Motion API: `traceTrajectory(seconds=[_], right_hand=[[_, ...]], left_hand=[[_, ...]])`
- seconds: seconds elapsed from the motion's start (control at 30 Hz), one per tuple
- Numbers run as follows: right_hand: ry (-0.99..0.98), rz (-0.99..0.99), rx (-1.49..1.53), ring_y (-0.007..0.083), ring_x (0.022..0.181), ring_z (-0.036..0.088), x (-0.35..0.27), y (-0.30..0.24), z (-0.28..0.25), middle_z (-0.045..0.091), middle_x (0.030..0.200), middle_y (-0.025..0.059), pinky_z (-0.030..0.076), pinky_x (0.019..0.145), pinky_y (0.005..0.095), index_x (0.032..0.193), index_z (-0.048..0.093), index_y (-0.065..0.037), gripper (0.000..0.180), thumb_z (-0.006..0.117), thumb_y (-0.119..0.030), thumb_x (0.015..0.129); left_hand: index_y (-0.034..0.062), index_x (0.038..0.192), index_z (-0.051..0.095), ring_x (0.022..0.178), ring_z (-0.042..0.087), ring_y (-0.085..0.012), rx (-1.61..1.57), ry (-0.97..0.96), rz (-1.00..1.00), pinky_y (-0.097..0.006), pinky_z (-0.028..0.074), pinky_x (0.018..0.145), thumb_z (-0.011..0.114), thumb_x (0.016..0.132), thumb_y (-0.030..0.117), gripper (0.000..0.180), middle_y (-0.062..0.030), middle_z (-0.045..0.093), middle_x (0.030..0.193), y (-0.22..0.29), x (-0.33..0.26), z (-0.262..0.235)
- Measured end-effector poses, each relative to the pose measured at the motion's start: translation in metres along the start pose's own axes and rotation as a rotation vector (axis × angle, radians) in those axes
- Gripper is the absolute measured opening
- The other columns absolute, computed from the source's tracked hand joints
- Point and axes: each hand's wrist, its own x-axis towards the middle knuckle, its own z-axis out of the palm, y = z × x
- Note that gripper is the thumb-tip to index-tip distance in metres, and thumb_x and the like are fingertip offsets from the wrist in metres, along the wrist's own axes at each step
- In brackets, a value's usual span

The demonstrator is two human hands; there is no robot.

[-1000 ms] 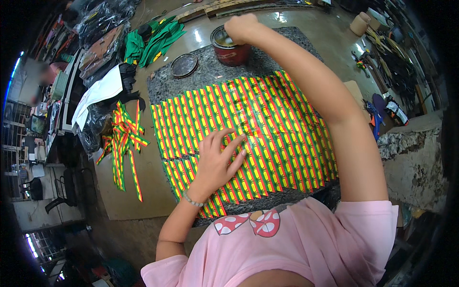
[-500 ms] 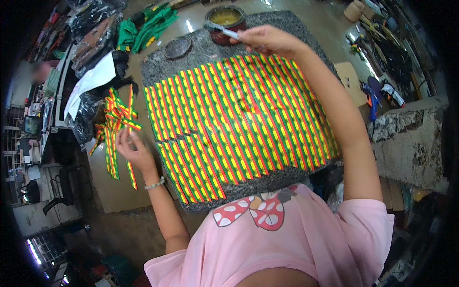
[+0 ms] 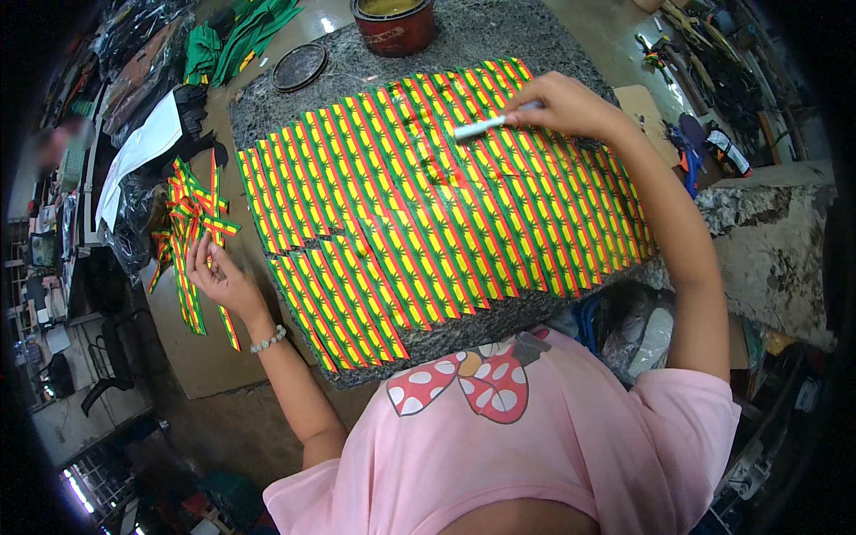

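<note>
Strips [image 3: 446, 214] of red, yellow and green lie between the hands, flat and side by side on the grey counter [image 3: 508, 40], covering most of it. The laying-out looks well along: the rows run from near the left hand [image 3: 223, 281] to below the right hand [image 3: 571, 107], with a small break nearest the left hand where the counter shows through. Not laid out are the loose strips [image 3: 192, 205], heaped in a tangle at the left hand's fingers. The laid ones have dark leaf shapes along the yellow, and slanted ends that make a toothed edge. Just left of the right hand a patch looks glossy and darker, as if wet; how far that reaches I cannot tell.

The right hand is pinched round a slim pale brush [image 3: 481, 129] over the rows; whether its tip touches them is unclear. The left hand is half curled, and whether it grips a strip cannot be made out. Beyond the right hand, to its left, stands an open red tin [image 3: 397, 36], with a round lid [image 3: 299, 68] farther left. Past the left hand are a white sheet [image 3: 143, 156] and green cloth [image 3: 241, 40].
</note>
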Motion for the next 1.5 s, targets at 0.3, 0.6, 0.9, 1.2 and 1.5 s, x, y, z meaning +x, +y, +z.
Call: traceTrajectory(seconds=[0.3, 0.6, 0.9, 1.2, 1.5], right_hand=[[0.383, -0.347, -0.347, 0.018, 0.084, 0.056, 0.013, 0.009, 0.024, 0.063, 0.081, -0.0002, 0.034, 0.083, 0.0364, 0.098, 0.073, -0.018, 0.02, 0.061, -0.033, 0.091], [-0.26, -0.136, 0.244, 0.0228, 0.079, 0.062, -0.054, -0.007, 0.009, 0.07, 0.088, 0.0077, 0.048, 0.074, 0.035, 0.097, 0.073, -0.007, 0.027, 0.064, -0.031, 0.09], [0.234, -0.102, -0.227, 0.0208, 0.087, 0.061, -0.014, 0.028, -0.001, 0.068, 0.086, 0.0031, 0.034, 0.085, 0.0342, 0.098, 0.074, -0.016, 0.028, 0.06, -0.04, 0.092], [0.459, -0.379, -0.417, 0.0172, 0.083, 0.053, -0.03, 0.022, 0.019, 0.056, 0.076, -0.0004, 0.032, 0.081, 0.0371, 0.09, 0.07, -0.016, 0.016, 0.063, -0.03, 0.09], [0.026, -0.035, 0.191, 0.0159, 0.087, 0.06, -0.066, 0.015, 0.004, 0.069, 0.088, 0.002, 0.033, 0.086, 0.0339, 0.098, 0.073, -0.016, 0.022, 0.065, -0.035, 0.089]], left_hand=[[-0.0019, 0.115, 0.062, 0.109, 0.052, -0.0153, 0.063, -0.007, -0.006, -0.028, 0.047, 0.087, 0.052, 0.099, 0.014, 0.025, -0.009, 0.045, 0.123, -0.006, -0.001, -0.001], [-0.0002, 0.115, 0.063, 0.107, 0.053, -0.0154, 0.058, -0.031, 0.005, -0.028, 0.047, 0.087, 0.051, 0.099, 0.014, 0.024, -0.0084, 0.047, 0.122, -0.003, -0.002, 0.001], [-0.0004, 0.114, 0.063, 0.107, 0.053, -0.0166, 0.111, -0.037, 0.035, -0.03, 0.045, 0.09, 0.051, 0.099, 0.013, 0.023, -0.0089, 0.051, 0.118, -0.007, 0.0, 0.001], [-0.0009, 0.113, 0.063, 0.107, 0.053, -0.0192, 0.11, -0.035, -0.005, -0.033, 0.044, 0.092, 0.053, 0.099, 0.015, 0.024, -0.0107, 0.054, 0.115, -0.01, -0.002, 0.0], [-0.0005, 0.114, 0.063, 0.104, 0.055, -0.0179, 0.04, -0.059, 0.0, -0.032, 0.045, 0.09, 0.053, 0.099, 0.016, 0.024, -0.0111, 0.051, 0.118, -0.012, 0.0, 0.003]])
